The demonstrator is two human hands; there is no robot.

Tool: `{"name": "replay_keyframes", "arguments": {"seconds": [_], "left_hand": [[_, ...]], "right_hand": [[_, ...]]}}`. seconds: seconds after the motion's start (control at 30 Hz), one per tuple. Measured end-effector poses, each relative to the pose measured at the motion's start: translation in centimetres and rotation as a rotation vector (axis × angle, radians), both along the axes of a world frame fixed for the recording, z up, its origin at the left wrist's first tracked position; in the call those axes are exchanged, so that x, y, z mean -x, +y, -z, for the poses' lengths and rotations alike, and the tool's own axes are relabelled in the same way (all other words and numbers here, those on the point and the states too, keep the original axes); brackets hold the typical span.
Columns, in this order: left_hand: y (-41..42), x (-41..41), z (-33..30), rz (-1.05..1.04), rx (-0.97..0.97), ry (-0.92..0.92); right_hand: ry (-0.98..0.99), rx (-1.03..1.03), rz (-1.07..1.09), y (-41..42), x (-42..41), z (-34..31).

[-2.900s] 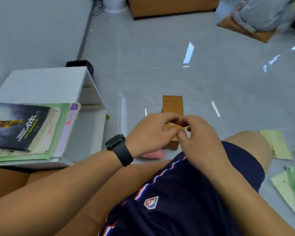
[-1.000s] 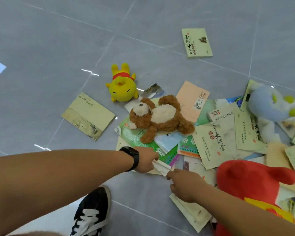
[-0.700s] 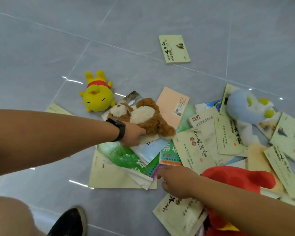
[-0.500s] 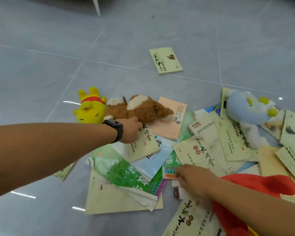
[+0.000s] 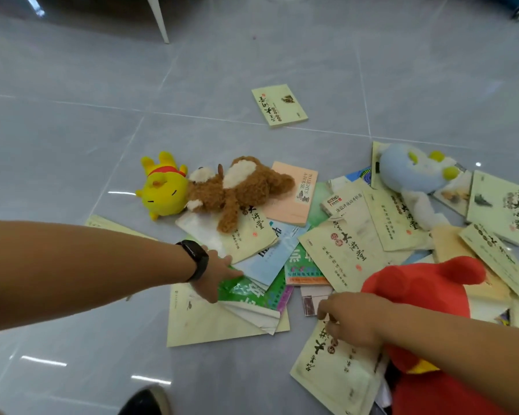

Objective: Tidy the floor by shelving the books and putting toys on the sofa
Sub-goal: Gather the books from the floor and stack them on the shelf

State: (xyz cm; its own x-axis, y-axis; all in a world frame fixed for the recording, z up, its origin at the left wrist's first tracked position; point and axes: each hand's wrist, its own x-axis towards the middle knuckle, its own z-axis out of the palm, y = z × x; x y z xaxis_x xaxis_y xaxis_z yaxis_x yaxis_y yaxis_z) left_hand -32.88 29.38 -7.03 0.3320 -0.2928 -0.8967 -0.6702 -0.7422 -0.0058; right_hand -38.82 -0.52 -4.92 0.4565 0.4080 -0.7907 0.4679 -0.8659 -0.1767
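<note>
Several books lie heaped on the grey floor with plush toys among them. A brown bear lies on its side against a yellow plush. A pale blue plush sits on books at the right and a red plush lies by my right arm. My left hand, with a black watch on its wrist, reaches out with straight fingers onto a green book. My right hand rests its bent fingertips on a cream book and holds nothing.
One cream book lies alone farther out on the tiles. A large cream book lies under the green one. A white furniture leg stands at the top left. My shoe is at the bottom edge.
The brown bear has been pushed left off the books and now lies against the yellow plush. My left hand has come back from the bear to the green book. My right hand stays low on the cream book.
</note>
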Motion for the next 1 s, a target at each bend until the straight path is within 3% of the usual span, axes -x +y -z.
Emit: {"name": "replay_keyframes", "arguments": {"seconds": [0.13, 0.23, 0.4, 0.53, 0.77, 1.0], "left_hand": [[-0.6, 1.3, -0.5, -0.154, 0.201, 0.063], [0.7, 3.1, 0.9, -0.072, 0.319, -0.108], [3.1, 1.2, 2.9, -0.02, 0.343, -0.338], [2.3, 0.3, 4.2, -0.113, 0.357, -0.385], [-0.2, 0.2, 5.0, 0.126, 0.345, -0.511], [0.4, -0.7, 6.7, 0.467, 0.451, -0.665]], "right_hand": [[-0.01, -0.024, 0.035, -0.4, 0.9, -0.8], [0.042, 0.004, 0.018, -0.8, 1.4, -0.2], [0.059, 0.078, 0.0, -0.3, 1.2, 0.7], [0.073, 0.091, 0.002, -0.1, 1.2, 1.4], [0.099, 0.154, -0.026, -0.1, 1.7, 2.3], [0.058, 0.065, -0.001, 1.2, 1.2, 1.3]]}}
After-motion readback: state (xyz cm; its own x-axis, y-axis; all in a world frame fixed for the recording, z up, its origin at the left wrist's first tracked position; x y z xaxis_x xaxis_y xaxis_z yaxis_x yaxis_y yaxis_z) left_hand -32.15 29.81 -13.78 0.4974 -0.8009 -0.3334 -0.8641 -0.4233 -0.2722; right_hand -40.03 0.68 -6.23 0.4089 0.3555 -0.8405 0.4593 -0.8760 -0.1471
